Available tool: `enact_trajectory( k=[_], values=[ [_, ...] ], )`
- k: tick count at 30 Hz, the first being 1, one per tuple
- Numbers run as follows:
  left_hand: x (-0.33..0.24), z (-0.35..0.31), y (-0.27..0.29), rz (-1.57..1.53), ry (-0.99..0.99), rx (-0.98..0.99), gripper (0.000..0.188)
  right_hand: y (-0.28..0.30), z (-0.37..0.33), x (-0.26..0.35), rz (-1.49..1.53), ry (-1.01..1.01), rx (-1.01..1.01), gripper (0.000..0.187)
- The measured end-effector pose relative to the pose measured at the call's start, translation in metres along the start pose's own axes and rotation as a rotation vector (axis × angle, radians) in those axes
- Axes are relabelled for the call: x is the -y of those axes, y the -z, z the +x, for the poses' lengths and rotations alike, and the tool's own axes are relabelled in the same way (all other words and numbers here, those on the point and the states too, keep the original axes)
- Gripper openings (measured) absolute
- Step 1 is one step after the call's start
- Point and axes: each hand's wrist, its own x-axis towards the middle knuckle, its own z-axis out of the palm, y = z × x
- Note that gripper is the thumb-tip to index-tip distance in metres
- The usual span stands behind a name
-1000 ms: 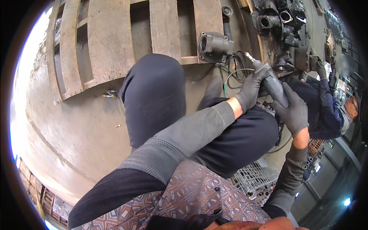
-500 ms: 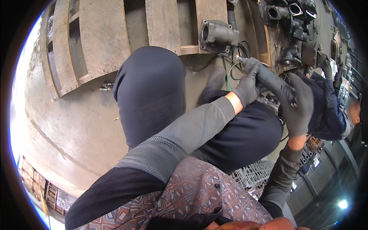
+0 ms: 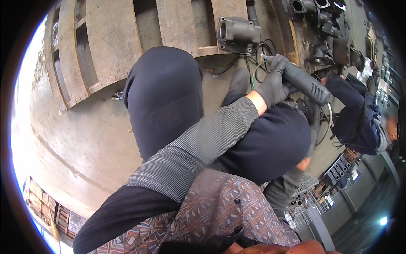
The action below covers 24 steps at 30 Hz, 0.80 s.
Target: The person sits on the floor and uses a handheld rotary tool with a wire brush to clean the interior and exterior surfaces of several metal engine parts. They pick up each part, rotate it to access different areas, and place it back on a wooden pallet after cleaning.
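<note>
My gloved left hand [image 3: 272, 84] is wrapped round the front of a black straight die grinder [image 3: 308, 83]. The tool points up and left, its tip near some cables, and a pale cord trails from its rear end. Lower down, beside my right knee, my gloved right hand [image 3: 314, 116] is apart from the grinder. The knee hides part of it, and its fingers are too unclear to read. A grey cast metal housing [image 3: 239, 34] with a round bore and flange lies on the edge of the wooden pallet [image 3: 112, 38], beyond the grinder's tip.
Dark cables [image 3: 264, 50] lie by the housing. More dark castings [image 3: 321, 55] stand at the upper right. A co-worker in dark clothes [image 3: 355, 114] is close on the right. A wire basket [image 3: 306, 184] sits behind my right arm, and fittings [image 3: 117, 96] lie by the pallet.
My right hand has let go of the grinder's rear and dropped down beside my right knee. My left hand still holds the grinder. The co-worker's arm has shifted.
</note>
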Motion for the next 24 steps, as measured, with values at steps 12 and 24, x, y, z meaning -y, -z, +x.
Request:
enact_trajectory(
  k=[12, 24],
  values=[
    [-0.014, -0.005, 0.004, 0.149, 0.006, 0.080, 0.062, -0.063, 0.091, -0.034, 0.373, 0.431, -0.174, 0.050],
    [-0.029, 0.003, 0.020, 0.203, -0.140, 0.009, 0.071, -0.088, 0.109, -0.041, 0.385, 0.312, -0.138, 0.050]
  ],
)
